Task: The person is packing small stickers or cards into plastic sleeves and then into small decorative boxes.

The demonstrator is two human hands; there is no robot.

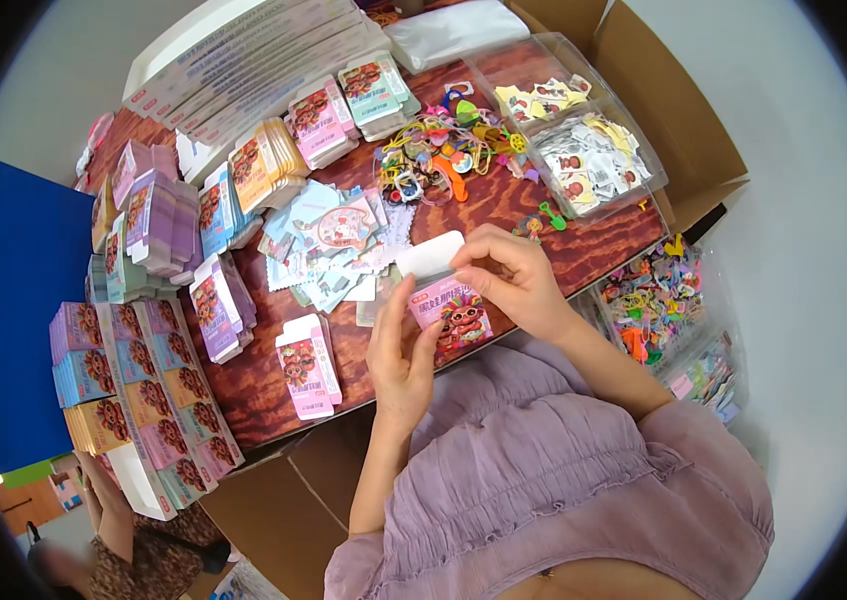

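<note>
One pink box (452, 312) | left fingers (395, 318) gripping left side | right fingers (487, 288) pinching top edge

Packing workshop: stacked small cartons (157, 222), trinket pile (441, 150), co-worker (149, 558) nearby.

The head view, a wide fisheye, looks steeply down from the near side of the desk (604, 245) and faces across it, close above the left hand (402, 375) and right hand (519, 285); the desk's near edge runs aslant.
</note>
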